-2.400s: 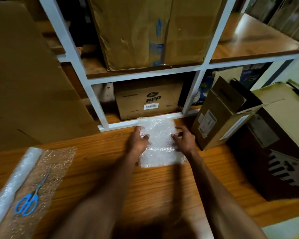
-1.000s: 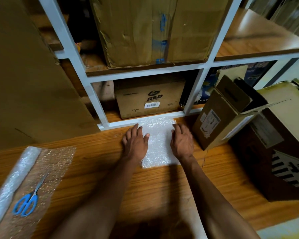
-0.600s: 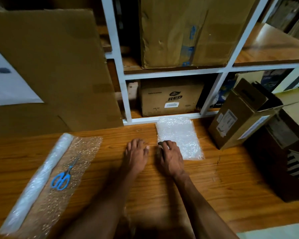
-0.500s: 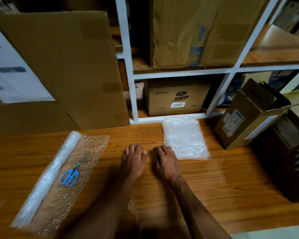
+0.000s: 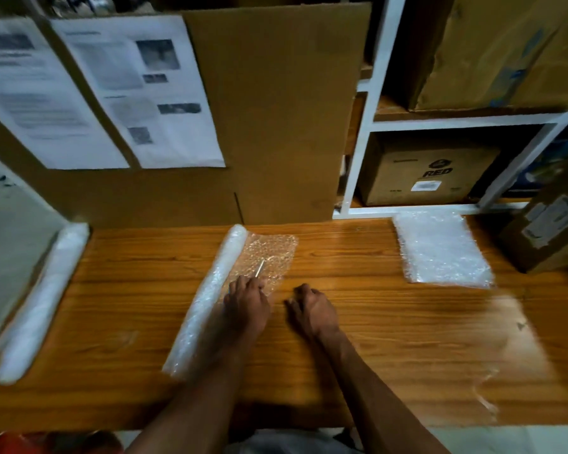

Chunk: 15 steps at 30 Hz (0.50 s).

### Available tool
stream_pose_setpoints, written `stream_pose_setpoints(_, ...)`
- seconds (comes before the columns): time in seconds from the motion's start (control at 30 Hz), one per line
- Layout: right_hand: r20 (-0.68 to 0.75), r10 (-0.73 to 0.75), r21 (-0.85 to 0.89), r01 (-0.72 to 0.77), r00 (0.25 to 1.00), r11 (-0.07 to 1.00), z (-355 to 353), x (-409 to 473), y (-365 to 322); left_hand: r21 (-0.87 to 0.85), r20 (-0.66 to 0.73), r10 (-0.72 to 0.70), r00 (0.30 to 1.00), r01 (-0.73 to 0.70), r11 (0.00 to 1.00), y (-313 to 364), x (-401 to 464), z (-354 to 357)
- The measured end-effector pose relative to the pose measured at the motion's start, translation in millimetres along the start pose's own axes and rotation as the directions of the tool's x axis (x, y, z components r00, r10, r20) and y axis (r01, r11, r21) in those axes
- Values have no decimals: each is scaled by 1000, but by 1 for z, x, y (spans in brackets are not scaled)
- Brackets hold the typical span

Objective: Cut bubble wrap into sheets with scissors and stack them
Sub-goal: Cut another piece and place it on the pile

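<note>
A bubble wrap roll [image 5: 207, 299] lies slanted on the wooden table [image 5: 391, 322], with a short length of bubble wrap [image 5: 273, 250] unrolled to its right. The scissors [image 5: 260, 268] lie on that length; only the metal blade tip shows. My left hand [image 5: 246, 306] lies over the scissors' handles and hides them, so a grip cannot be made out. My right hand [image 5: 312, 309] rests on the bare wood just right of it, fingers loosely curled, holding nothing. The stack of cut sheets [image 5: 440, 250] lies flat at the back right, apart from both hands.
A second roll [image 5: 43, 299] lies at the table's left end. An upright cardboard sheet [image 5: 276, 109] with papers [image 5: 138, 93] stands behind. A white shelf frame [image 5: 358, 158] holds a brown box [image 5: 430, 172]. Another carton [image 5: 548, 224] stands at far right. A blurred clear sheet [image 5: 512, 348] lies front right.
Both hands left the stack of sheets and moved left across the table. My left hand now covers the scissors' handles. The view has swung left.
</note>
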State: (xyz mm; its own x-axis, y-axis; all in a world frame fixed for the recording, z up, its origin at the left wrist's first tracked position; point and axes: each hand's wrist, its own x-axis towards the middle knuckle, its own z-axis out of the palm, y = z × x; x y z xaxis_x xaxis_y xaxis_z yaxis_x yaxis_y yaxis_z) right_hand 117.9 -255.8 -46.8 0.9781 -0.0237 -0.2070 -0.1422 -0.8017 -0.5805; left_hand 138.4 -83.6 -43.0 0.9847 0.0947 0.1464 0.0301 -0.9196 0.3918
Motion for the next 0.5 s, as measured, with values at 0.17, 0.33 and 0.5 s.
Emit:
stream_pose_setpoints(0.17,47,188,-63,-184,981,981,35,-3,-48,24,99,-10,995,8,1000,-63,5,-17)
stream_pose_setpoints(0.33,58,287,-138,-277,956,951,62,-4,-82,162,232,-11,973,-27,986,-68,13,-34)
stream_pose_setpoints(0.5,32,362,-157,-353,932,922,74,-1,-85,171,299,-67,952,16,985,-62,24,-44)
